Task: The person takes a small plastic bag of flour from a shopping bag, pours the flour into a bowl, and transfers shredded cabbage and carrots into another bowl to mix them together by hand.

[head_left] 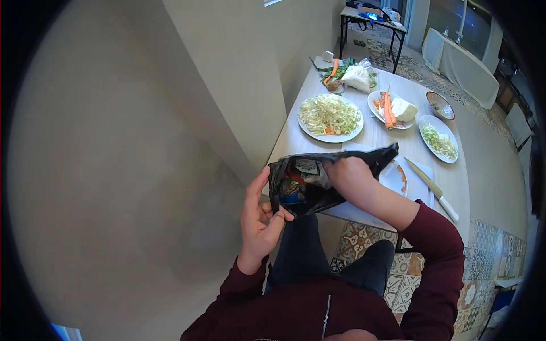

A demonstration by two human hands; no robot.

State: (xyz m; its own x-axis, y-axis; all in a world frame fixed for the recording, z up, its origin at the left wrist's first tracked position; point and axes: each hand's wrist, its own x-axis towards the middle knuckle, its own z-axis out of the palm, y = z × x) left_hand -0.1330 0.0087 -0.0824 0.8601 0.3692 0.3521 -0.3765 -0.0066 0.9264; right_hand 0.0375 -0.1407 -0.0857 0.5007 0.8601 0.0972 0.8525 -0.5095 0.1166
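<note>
Head view, your stock: where is the black plastic bag?

"Entry one: centre of the frame, above your lap, mouth open, a blue-and-yellow packet inside."

And your fingers?

"Left hand: fingers gripping the bag's left edge. Right hand: fingertips hidden in the bag's mouth; whether they grasp anything, you cannot tell."

Your desk?

"Upper centre: pale shreds, plated. Upper right: carrots, plated; patterned bowl. Right of centre: knife, white-handled."
</note>
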